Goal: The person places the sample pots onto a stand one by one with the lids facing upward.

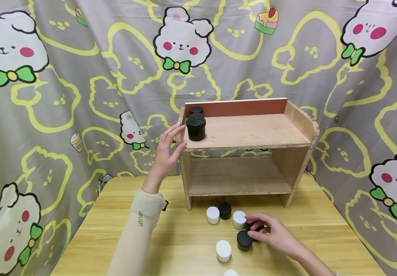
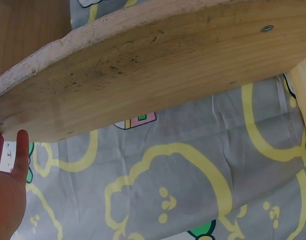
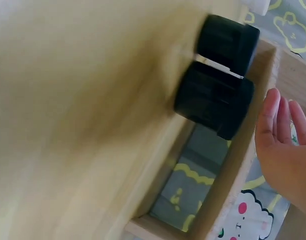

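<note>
A two-tier wooden shelf (image 1: 246, 132) stands on the table, with black lidded jars (image 1: 196, 130) in a row at the left end of its upper board. My left hand (image 1: 166, 150) rests at the shelf's left side, fingers extended along its edge; in the left wrist view, fingertips (image 2: 23, 137) meet a wooden panel (image 2: 143, 75). Low over the table, my right hand (image 1: 272, 232) reaches around a black jar (image 1: 254, 227), thumb and fingers spread at it and partly hiding it. Another black jar (image 1: 244, 240) stands beside the thumb. Two black jars (image 3: 213, 97) show near the straight fingers in the right wrist view.
White jars (image 1: 223, 251) and another black jar (image 1: 224, 211) are scattered on the wooden table (image 1: 115, 230) in front of the shelf. The lower shelf board (image 1: 239, 176) lies under the upper one. A patterned grey curtain (image 1: 81, 96) hangs behind and at both sides.
</note>
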The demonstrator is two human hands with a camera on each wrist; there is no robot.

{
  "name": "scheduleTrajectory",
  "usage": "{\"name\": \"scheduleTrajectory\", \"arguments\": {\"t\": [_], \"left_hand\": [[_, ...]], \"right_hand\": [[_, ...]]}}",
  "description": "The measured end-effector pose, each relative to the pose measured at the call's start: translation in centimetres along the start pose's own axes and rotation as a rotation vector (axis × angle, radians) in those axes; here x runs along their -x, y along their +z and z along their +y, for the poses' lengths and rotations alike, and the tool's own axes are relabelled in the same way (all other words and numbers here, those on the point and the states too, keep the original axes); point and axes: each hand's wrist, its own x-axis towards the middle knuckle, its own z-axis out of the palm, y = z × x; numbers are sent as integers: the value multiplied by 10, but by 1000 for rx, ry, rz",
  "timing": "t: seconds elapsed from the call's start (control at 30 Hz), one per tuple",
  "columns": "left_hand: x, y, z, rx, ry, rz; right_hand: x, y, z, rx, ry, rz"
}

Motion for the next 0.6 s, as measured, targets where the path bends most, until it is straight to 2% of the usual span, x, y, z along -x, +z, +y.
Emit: {"name": "scheduleTrajectory", "arguments": {"t": [0.2, 0.33, 0.6], "left_hand": [[1, 0, 0, -8, -10, -1], [1, 1, 0, -7, -7, 0], [1, 1, 0, -4, -15, -5]], "right_hand": [[8, 6, 8, -13, 8, -31], [11, 7, 10, 8, -35, -52], [10, 5, 12, 89, -105, -21]]}}
